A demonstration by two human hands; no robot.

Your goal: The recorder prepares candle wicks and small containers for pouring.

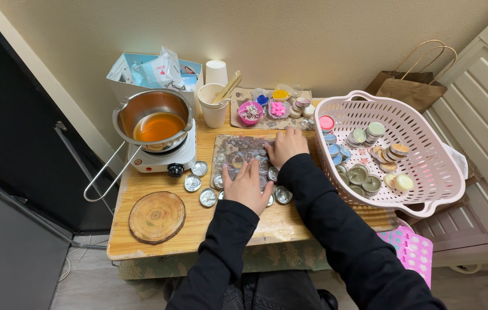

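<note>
Both your hands flat, fingers spread, gripping nothing: left hand (248,186) and right hand (286,146) pressed on foil sheet (238,156) mid-table (157,247). Small silver tins (207,197) scattered round sheet edge. Light-blue box (134,69) back left behind pot (155,119), brown paper bag (410,89) back right past pink basket (427,166).

Work mat (238,150): flat rectangular sheet, mottled grey-brown with a glossy stained surface, lying at the centre of the wooden table. Both hands press on it, covering its right half.

Small round metal tins (208,197): silver, shallow, open side up. They lie loosely scattered along the mat's edges from 9 o'clock round to 5 o'clock, some touching the mat, one partly under the palm.
</note>
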